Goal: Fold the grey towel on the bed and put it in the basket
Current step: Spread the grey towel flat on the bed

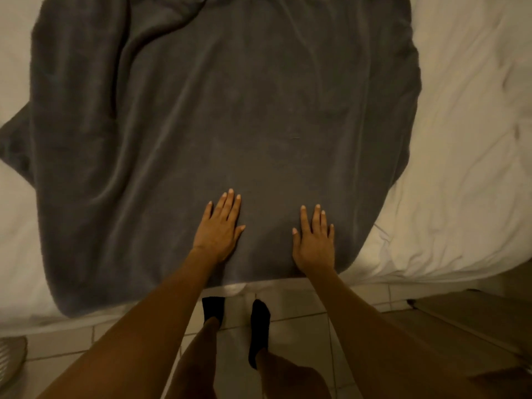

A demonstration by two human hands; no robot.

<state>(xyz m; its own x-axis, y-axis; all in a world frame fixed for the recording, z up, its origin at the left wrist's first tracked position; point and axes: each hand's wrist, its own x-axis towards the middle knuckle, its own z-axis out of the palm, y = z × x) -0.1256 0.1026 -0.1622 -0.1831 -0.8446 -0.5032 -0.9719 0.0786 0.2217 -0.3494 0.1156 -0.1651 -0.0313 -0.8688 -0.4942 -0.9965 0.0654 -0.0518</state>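
Observation:
A large dark grey towel [218,116] lies spread over the white bed [466,139], wrinkled and bunched along its left side and far edge. My left hand [220,228] rests flat, palm down, on the towel near its front edge, fingers together and pointing away from me. My right hand [315,240] lies flat on the towel a little to the right, fingers slightly spread. Neither hand grips the cloth. Part of a pale slatted object [11,355] at the bottom left could be the basket; I cannot tell.
The bed's front edge runs just before my hands. Below it is a tiled floor [299,335] with my two feet in dark socks [259,326]. A low beige piece of furniture [475,321] stands at the lower right.

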